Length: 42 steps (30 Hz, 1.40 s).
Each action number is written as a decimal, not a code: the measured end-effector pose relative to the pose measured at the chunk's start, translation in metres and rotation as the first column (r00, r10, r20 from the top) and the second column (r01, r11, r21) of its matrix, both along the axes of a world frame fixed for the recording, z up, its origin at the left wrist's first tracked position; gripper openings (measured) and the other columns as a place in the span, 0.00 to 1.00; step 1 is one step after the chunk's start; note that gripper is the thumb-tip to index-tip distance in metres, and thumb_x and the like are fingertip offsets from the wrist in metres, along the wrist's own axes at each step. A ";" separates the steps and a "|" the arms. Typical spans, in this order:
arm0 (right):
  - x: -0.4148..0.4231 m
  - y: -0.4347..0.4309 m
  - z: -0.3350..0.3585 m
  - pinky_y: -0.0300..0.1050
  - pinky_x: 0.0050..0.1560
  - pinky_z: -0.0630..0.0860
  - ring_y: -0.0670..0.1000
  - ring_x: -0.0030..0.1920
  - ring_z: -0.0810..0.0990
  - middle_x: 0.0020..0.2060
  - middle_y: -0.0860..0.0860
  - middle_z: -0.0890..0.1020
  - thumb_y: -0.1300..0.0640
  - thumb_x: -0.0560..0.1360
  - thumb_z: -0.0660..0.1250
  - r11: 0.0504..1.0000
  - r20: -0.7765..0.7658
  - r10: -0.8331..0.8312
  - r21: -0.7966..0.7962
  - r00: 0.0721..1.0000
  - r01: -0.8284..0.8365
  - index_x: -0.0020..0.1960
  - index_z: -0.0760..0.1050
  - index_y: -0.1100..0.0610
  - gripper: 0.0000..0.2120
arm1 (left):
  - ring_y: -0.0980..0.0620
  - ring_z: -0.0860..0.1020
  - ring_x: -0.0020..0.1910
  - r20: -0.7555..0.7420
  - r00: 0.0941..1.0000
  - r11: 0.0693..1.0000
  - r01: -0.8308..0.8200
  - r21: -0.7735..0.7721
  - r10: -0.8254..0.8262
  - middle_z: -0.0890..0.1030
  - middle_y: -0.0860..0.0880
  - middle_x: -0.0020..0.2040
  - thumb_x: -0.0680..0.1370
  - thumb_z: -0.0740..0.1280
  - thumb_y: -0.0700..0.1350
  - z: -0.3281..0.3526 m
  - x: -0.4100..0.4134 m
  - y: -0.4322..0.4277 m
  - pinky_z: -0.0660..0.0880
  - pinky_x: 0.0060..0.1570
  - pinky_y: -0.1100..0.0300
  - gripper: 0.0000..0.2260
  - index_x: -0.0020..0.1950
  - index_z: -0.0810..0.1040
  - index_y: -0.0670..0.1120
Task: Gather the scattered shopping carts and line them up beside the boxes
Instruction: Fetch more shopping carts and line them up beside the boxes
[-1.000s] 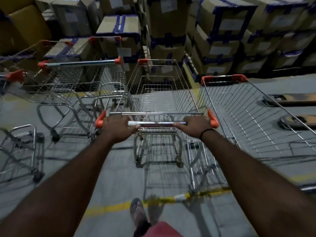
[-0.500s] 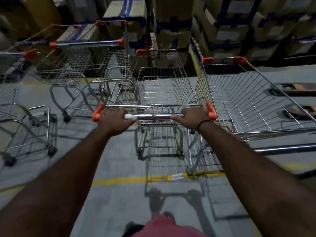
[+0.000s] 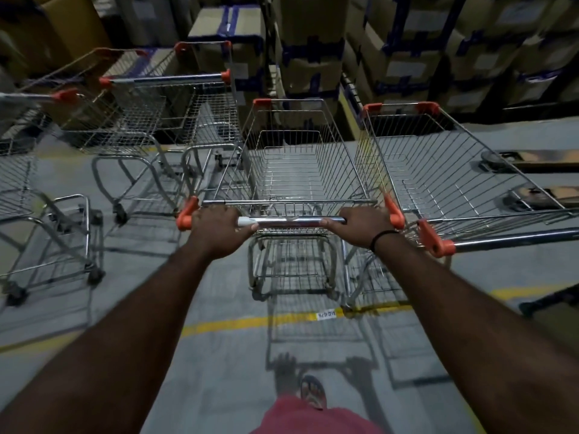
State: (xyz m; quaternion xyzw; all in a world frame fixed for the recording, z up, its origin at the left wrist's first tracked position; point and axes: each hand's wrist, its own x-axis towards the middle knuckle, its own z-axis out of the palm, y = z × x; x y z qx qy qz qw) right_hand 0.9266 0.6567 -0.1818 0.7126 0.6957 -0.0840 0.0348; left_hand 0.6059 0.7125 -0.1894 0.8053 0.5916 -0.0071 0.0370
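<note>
Both my hands grip the chrome handle bar of a wire shopping cart (image 3: 300, 164) with orange corner caps, straight in front of me. My left hand (image 3: 219, 227) holds the bar's left part, my right hand (image 3: 360, 223) its right part. The cart's nose points at stacked cardboard boxes (image 3: 310, 42) with blue tape. A second cart (image 3: 445, 170) stands close against it on the right, parallel and nose to the boxes. On the left stands a third cart (image 3: 175, 104), angled, with another one (image 3: 18, 145) at the far left.
A yellow floor line (image 3: 238, 322) crosses the grey concrete under my arms. Pallet-jack forks (image 3: 532, 158) lie on the floor at the right, beyond the right-hand cart. My foot in a sandal (image 3: 313, 391) shows at the bottom.
The held cart has rolled forward toward the boxes, alongside the right cart. I have stepped up past the yellow line. Both hands keep their grip on the handle.
</note>
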 end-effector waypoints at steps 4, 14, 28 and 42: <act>-0.004 -0.015 0.000 0.55 0.58 0.71 0.56 0.50 0.80 0.44 0.52 0.82 0.24 0.75 0.47 1.000 -0.014 0.006 0.001 1.000 -0.006 0.48 0.77 0.51 0.34 | 0.42 0.77 0.61 0.015 1.000 1.000 0.003 -0.003 -0.003 0.80 0.44 0.59 0.77 0.56 0.71 0.003 -0.004 -0.016 0.68 0.63 0.45 0.28 0.61 0.77 0.52; -0.013 -0.048 -0.004 0.53 0.57 0.71 0.53 0.45 0.79 0.40 0.50 0.80 0.23 0.74 0.45 1.000 -0.005 0.015 0.020 1.000 -0.015 0.46 0.76 0.49 0.34 | 0.41 0.76 0.61 0.027 1.000 1.000 -0.003 0.012 0.002 0.79 0.43 0.58 0.78 0.55 0.70 0.001 -0.015 -0.054 0.66 0.64 0.42 0.27 0.56 0.77 0.49; -0.022 -0.079 -0.004 0.56 0.58 0.68 0.53 0.46 0.80 0.42 0.50 0.81 0.24 0.74 0.47 0.999 -0.032 0.003 0.041 0.999 -0.002 0.44 0.74 0.49 0.32 | 0.43 0.74 0.60 0.089 0.996 0.999 0.006 0.034 -0.009 0.78 0.46 0.58 0.76 0.50 0.73 -0.009 -0.029 -0.087 0.63 0.63 0.42 0.30 0.58 0.76 0.51; -0.017 -0.095 -0.001 0.57 0.60 0.67 0.53 0.47 0.79 0.41 0.50 0.82 0.24 0.74 0.47 0.998 -0.015 0.038 0.053 0.999 -0.037 0.39 0.69 0.47 0.29 | 0.41 0.75 0.58 0.097 0.995 0.996 -0.005 0.085 -0.003 0.78 0.45 0.57 0.79 0.54 0.70 -0.011 -0.026 -0.115 0.63 0.63 0.42 0.26 0.58 0.76 0.50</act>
